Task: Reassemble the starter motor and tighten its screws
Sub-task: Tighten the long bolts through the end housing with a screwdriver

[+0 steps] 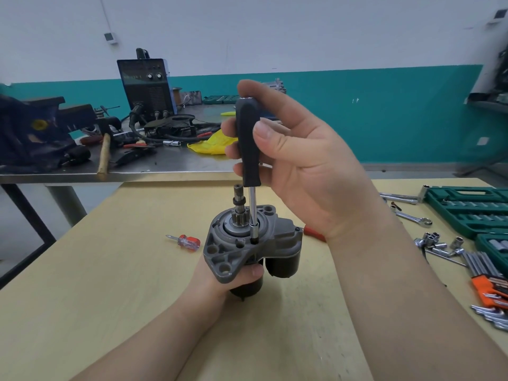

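The starter motor [251,250] is stood on end on the wooden table [110,284] at the centre of the view, its grey mounting flange and pinion shaft turned upward. Its black body is gripped from below, at 7 o'clock, by the left hand [233,279], whose fingers are wrapped round the housing under the flange. A black-handled nut driver [248,144] is held upright above the motor, at 12 o'clock, and its chrome shaft is set down into a hole in the flange just beside the pinion. The handle is clasped by the right hand [297,163], with the fingers curled round it and the thumb laid across its front.

At 9 o'clock from the motor a small red-handled screwdriver [184,240] is laid on the table. At 3 o'clock loose sockets [434,242], a combination wrench [412,217], a set of hex keys [486,273] and a green socket case [472,213] are seen near the table's edge.

Farther off, at 10 o'clock, a steel workbench [165,163] is loaded with a hammer [104,152], a bench vise [35,133], a yellow cloth [211,145] and a welding machine [145,83].
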